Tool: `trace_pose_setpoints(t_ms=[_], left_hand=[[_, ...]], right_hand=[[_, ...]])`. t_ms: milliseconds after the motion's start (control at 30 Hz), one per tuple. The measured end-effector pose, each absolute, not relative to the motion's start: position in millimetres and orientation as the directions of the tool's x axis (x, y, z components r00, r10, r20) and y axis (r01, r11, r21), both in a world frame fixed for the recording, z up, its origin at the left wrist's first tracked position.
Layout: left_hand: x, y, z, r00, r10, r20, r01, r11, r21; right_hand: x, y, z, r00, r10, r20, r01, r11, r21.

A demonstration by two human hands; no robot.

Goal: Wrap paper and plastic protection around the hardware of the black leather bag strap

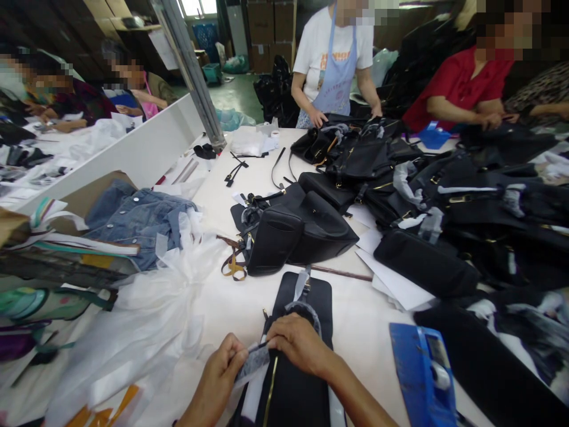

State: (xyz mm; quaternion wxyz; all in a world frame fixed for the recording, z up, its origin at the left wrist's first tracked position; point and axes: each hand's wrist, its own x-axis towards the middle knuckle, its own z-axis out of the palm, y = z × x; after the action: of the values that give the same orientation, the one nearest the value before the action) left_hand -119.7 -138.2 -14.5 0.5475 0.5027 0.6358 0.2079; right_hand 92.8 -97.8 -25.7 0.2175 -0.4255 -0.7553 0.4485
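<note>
A black bag (302, 391) with a gold zipper lies on the white table in front of me, its flap stretched away from me. My left hand (224, 367) is closed on a strap wrapped in clear plastic, left of the bag. Over the bag, my right hand (297, 341) pinches the upper end of that same wrapped strap. Beyond my right hand, a plastic-wrapped handle (311, 311) arches over the flap.
Black bags (302, 228) stand ahead, with many more heaped to the right. A blue tool (422, 373) lies at the right. Denim clothing (137, 219) and white wrapping (155, 320) are on the left. A person in an apron (335, 71) stands across the table.
</note>
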Motion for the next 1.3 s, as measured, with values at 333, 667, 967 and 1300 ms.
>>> trace_pose_setpoints(t_ms=[333,667,967,1300], left_hand=[[-117.8,-135.4,-20.1,0.111,0.863,-0.493,0.534,0.366,0.762],[-111.7,-129.6,-33.9,0.165,0.862,-0.479,0.609,0.293,0.737],[-93.0,-109.2,-45.4,0.190,0.877,-0.442,0.674,0.211,0.708],[-84.3,-86.1,-55.4,0.200,0.847,-0.492,0.729,0.207,0.653]], right_hand=[[111.3,-85.7,-34.7,-0.505,0.859,-0.081,0.573,0.264,-0.776],[100.5,-87.8,-50.6,-0.562,0.825,-0.064,0.514,0.287,-0.808],[101.0,-78.8,-63.3,-0.639,0.763,-0.091,0.502,0.325,-0.802],[163.6,-103.7,-58.9,-0.417,0.907,-0.066,0.564,0.201,-0.801]])
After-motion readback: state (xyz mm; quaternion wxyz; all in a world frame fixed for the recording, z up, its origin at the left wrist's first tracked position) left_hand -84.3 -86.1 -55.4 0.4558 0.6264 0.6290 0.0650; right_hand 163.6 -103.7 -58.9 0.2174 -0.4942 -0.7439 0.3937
